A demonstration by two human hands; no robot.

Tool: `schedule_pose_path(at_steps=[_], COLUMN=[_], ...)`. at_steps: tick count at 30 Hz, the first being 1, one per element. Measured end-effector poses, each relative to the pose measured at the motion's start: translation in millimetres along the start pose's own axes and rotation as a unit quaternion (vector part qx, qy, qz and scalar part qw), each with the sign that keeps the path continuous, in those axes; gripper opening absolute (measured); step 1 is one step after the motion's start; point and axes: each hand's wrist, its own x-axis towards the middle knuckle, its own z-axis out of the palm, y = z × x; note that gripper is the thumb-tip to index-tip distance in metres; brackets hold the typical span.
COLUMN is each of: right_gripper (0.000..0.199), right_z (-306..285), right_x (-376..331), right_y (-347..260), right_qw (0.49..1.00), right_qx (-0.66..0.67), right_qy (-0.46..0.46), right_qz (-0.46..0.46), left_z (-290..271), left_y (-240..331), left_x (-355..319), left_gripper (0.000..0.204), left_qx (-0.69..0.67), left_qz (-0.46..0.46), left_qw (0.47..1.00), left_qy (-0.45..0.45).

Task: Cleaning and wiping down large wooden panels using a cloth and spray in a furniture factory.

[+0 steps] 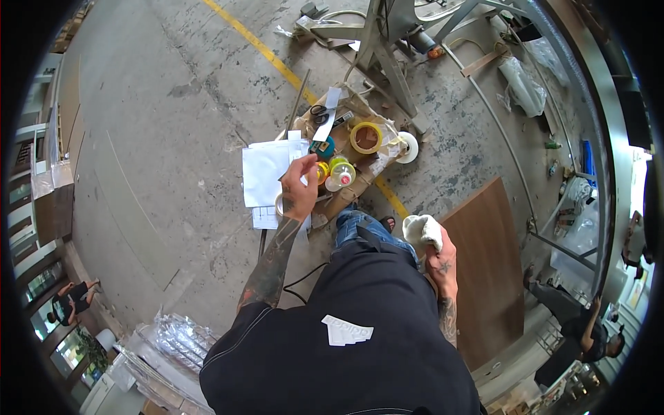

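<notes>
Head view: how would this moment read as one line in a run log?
left hand: over white papers, by tape rolls | right hand: holds white cloth | brown board: on floor at right
</notes>
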Motion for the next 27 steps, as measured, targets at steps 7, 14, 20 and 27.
schedule_pose_path(at_steps=[7, 14, 20, 27], right_gripper=[0.049, 0.050, 0.055, 0.052], right_z=[7, 9, 24, 23], right_x=[7, 8, 11, 0], right_y=[-10, -8, 2, 23], right_qw=[0.999, 0.999, 0.990, 0.994], right_qx=[-0.037, 0.031, 0.137, -0.019], right_qy=[-0.005, 0.004, -0.032, 0.084], right_qz=[-0.034, 0.009, -0.012, -0.074], left_z=[18, 25, 46, 67], left_y=[6, -16, -60, -40], left_x=[-38, -41, -5, 31], left_gripper=[0.027, 0.037, 0.062, 0.064], left_qx=[0.018, 0.064, 0.252, 0.324], left_qz=[0.078, 0.050, 0.243, 0.211], left_qw=[0.994, 0.991, 0.931, 0.865], left_qy=[-0.074, -0.102, -0.103, -0.320])
